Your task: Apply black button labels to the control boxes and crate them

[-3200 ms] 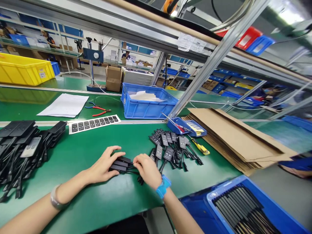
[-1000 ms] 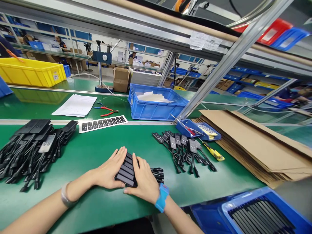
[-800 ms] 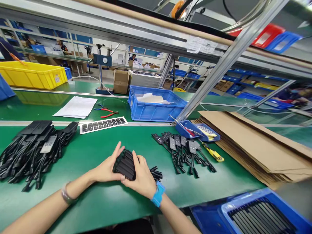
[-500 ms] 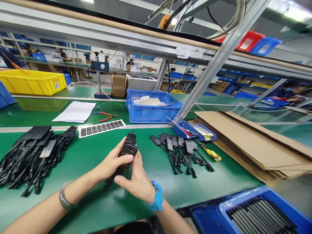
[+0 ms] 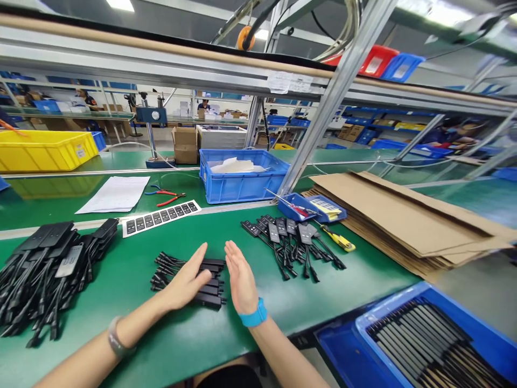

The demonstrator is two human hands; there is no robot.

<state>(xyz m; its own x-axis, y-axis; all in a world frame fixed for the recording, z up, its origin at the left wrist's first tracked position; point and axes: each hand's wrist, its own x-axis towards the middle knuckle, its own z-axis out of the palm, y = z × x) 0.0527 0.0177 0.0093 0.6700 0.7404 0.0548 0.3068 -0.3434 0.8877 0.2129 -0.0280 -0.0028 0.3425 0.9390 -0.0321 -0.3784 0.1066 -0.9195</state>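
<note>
A small batch of black flat adapters with short cables (image 5: 210, 283) lies on the green bench in front of me, bodies to the right and cable ends fanned out to the left. My left hand (image 5: 186, 281) rests flat on the batch with straight fingers. My right hand (image 5: 241, 277) stands on its edge against the right side of the batch, fingers stretched out. Neither hand grips anything.
A large heap of the same black parts (image 5: 44, 269) lies at left, a smaller group (image 5: 288, 240) at right. Label strip (image 5: 160, 217), red pliers (image 5: 165, 196), paper sheet (image 5: 115, 194), blue bin (image 5: 242, 175), small blue tray (image 5: 309, 207), yellow knife (image 5: 338, 240), cardboard stack (image 5: 404, 221), blue crate (image 5: 428, 339).
The batch that both hands had gathered and lifted off the bench was turned round and laid down again, cables now pointing left. Both hands have let go and opened.
</note>
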